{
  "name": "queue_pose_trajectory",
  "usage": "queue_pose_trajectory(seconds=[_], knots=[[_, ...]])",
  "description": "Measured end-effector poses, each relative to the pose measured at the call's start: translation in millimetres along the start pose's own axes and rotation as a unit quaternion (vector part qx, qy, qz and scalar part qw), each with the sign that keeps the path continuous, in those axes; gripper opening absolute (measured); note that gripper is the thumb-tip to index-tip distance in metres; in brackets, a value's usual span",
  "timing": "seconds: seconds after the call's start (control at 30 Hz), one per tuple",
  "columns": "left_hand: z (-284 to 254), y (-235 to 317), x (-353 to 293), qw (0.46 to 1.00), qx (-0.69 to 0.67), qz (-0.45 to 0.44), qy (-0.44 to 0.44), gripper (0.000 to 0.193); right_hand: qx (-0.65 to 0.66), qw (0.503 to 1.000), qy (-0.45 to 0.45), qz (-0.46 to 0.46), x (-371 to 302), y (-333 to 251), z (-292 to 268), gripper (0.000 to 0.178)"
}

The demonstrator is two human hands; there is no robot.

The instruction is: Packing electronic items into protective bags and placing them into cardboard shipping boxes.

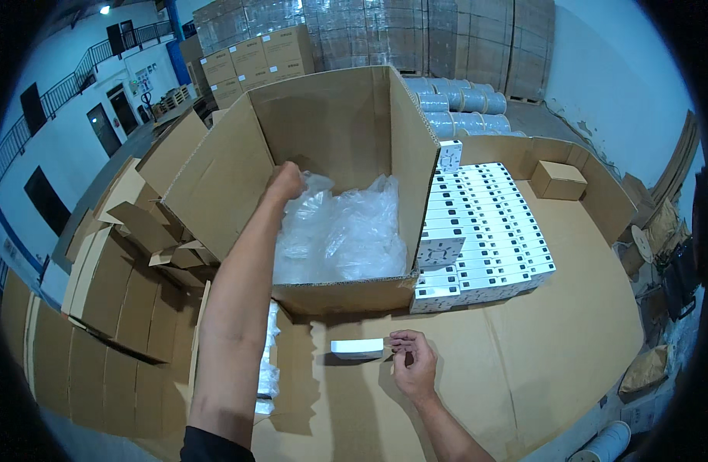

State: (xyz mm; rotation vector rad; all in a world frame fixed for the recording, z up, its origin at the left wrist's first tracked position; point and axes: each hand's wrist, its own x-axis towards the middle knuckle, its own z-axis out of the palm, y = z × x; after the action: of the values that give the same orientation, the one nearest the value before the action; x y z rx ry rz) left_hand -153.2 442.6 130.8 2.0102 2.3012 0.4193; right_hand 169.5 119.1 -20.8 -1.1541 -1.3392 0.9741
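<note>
My left hand (287,181) reaches over the left wall of a large open cardboard box (346,296). Its fingers are closed at the edge of a clear plastic bag (317,185), and the fingers' far side is hidden. Crumpled clear plastic bags (361,231) fill the bottom of that box. Lower down, a small white box (357,349) lies on the cardboard surface. My right hand (414,362) is at its right end, fingers stretched out and slightly apart. The fingertips come close to the box end; whether they touch it I cannot tell.
Rows of small white boxes (492,231) are stacked right of the large box. A small brown carton (559,180) sits beyond them. Plastic-wrapped items (268,369) stand in a carton beside my left forearm. Open cartons (115,292) line the left; cable spools (469,100) stand behind.
</note>
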Motion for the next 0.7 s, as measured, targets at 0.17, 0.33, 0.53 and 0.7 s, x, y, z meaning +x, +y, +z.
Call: queue_pose_trajectory(seconds=[0.17,0.33,0.53,0.7], knots=[[-52,31,-9,0.986,-0.16,0.02,0.047,0.031,-0.025,1.0,0.007,-0.001,-2,6,-10,0.027],[-87,14,-28,0.96,-0.155,0.101,0.212,0.025,-0.004,1.0,0.0,0.002,-4,6,-7,0.024],[-133,33,-93,0.906,-0.375,0.089,0.178,0.022,0.053,0.997,0.047,-0.023,-1,25,-5,0.024],[-141,67,-222,0.825,-0.528,0.135,0.148,0.02,0.081,0.991,0.091,-0.051,2,36,-7,0.021]])
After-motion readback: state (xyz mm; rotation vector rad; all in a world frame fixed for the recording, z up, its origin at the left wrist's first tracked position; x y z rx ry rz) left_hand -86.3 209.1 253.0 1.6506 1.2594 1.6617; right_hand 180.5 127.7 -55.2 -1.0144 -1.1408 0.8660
